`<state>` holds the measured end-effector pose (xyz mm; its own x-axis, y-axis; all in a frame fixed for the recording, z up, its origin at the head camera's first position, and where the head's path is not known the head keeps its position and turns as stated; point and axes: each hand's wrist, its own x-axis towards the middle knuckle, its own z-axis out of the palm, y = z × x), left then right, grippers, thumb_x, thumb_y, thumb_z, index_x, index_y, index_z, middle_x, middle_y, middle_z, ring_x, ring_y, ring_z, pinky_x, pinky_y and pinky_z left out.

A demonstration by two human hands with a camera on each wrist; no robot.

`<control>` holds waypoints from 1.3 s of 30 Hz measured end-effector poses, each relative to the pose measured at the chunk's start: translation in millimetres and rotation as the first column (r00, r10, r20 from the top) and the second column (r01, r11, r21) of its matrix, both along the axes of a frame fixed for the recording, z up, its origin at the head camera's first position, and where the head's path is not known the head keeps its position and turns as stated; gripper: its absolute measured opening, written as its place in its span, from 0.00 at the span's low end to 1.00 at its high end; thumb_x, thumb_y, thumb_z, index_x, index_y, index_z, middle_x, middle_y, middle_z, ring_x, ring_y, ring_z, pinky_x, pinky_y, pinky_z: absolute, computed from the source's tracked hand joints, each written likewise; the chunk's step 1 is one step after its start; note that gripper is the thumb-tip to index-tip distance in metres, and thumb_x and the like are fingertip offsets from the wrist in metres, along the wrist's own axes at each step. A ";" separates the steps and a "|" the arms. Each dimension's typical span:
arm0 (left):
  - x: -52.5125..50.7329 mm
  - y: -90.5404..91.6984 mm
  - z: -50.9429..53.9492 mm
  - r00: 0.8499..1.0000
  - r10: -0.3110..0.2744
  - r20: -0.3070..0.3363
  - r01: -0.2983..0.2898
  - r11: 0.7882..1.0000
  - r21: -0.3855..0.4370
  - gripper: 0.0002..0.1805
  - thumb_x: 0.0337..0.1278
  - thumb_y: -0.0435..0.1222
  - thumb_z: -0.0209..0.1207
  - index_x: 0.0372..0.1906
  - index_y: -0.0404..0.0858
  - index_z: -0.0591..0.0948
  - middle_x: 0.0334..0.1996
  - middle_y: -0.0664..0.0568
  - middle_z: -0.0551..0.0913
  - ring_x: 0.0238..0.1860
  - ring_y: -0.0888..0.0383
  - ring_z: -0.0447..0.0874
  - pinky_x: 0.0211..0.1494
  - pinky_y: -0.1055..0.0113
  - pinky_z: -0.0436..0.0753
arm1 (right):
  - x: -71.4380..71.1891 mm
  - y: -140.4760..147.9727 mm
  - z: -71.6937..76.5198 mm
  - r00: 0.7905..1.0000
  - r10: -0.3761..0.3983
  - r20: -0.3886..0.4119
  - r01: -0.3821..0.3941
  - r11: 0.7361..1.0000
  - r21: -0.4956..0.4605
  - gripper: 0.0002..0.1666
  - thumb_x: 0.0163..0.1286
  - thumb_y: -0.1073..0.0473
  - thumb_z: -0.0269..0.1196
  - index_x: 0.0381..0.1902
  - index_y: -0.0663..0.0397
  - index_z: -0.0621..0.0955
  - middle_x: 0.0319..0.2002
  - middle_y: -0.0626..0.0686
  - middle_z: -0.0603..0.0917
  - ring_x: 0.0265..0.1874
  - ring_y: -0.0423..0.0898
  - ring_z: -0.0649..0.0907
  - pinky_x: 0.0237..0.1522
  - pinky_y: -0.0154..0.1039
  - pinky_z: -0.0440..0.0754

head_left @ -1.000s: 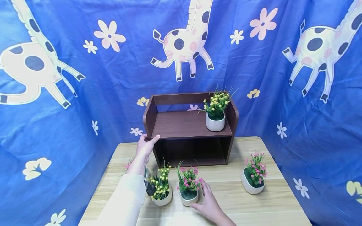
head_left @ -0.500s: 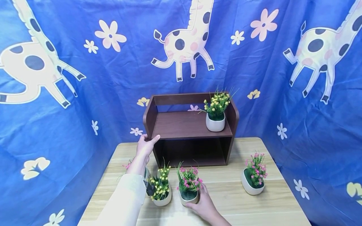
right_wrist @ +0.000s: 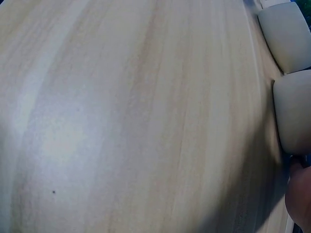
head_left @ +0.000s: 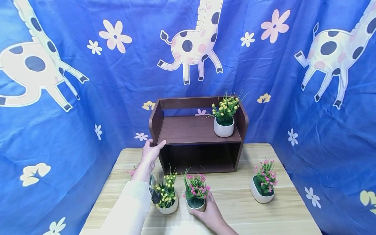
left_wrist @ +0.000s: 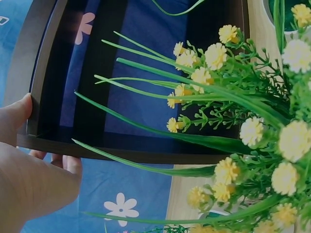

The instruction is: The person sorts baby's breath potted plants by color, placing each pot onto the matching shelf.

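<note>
The left hand [head_left: 151, 154] grips the left side of the dark brown shelf [head_left: 196, 129] at its middle board, thumb on the front edge; in the left wrist view its fingers curl behind the side panel. At the front of the table, the right hand [head_left: 209, 213] holds a white pot with pink flowers [head_left: 196, 192] from the right, thumb at the pot's front. In the right wrist view only part of the thumb [right_wrist: 298, 194] shows beside a white pot [right_wrist: 294, 114]. A pot with yellow flowers [head_left: 224, 125] stands on the shelf's upper board, at the right.
Just left of the held pot stands another with yellow flowers [head_left: 168, 205]. A pink-flowered pot [head_left: 262, 191] is at the table's right. Behind the left forearm a further pink-flowered plant [head_left: 133, 170] is partly hidden. A blue patterned curtain [head_left: 126, 81] surrounds the wooden table [head_left: 235, 195].
The right hand has moved left and closed round the pink-flowered pot, which has hardly moved. The left hand remains at the shelf's side.
</note>
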<state>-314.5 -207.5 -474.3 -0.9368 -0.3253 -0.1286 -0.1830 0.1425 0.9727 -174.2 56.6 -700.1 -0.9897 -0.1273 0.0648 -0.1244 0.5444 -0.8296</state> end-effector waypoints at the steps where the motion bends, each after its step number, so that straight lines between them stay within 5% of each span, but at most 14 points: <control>1: 0.1 -0.1 -0.2 1.000 0.000 0.000 0.000 1.000 0.001 0.38 0.71 0.46 0.70 0.74 0.32 0.67 0.73 0.36 0.73 0.74 0.42 0.70 0.86 0.46 0.65 | 0.3 -0.1 -0.3 1.000 0.001 0.000 -0.001 1.000 0.001 0.64 0.53 0.40 0.85 0.73 0.77 0.71 0.78 0.83 0.62 0.75 0.82 0.69 0.75 0.77 0.69; 29: -2.2 -0.5 -3.4 1.000 0.004 0.002 -0.004 1.000 -0.003 0.38 0.70 0.47 0.70 0.73 0.33 0.68 0.71 0.37 0.74 0.72 0.43 0.71 0.85 0.47 0.67 | 1.6 -1.6 5.4 0.997 -0.072 -0.004 0.072 0.997 0.008 0.58 0.53 0.40 0.85 0.67 0.76 0.77 0.76 0.82 0.67 0.72 0.81 0.73 0.74 0.75 0.72; 39: -2.0 -0.3 -2.8 1.000 0.004 -0.005 -0.004 1.000 0.001 0.37 0.71 0.46 0.70 0.73 0.32 0.67 0.71 0.37 0.73 0.72 0.43 0.71 0.86 0.47 0.66 | -7.5 3.6 1.8 0.993 -0.110 -0.046 0.108 0.993 -0.047 0.56 0.51 0.41 0.85 0.69 0.67 0.77 0.73 0.70 0.76 0.70 0.72 0.79 0.75 0.71 0.75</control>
<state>-316.5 -207.8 -477.1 -0.9362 -0.3287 -0.1244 -0.1790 0.1413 0.9737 -181.7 60.2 -698.3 -0.9931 -0.0152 0.1161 -0.1071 0.5199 -0.8475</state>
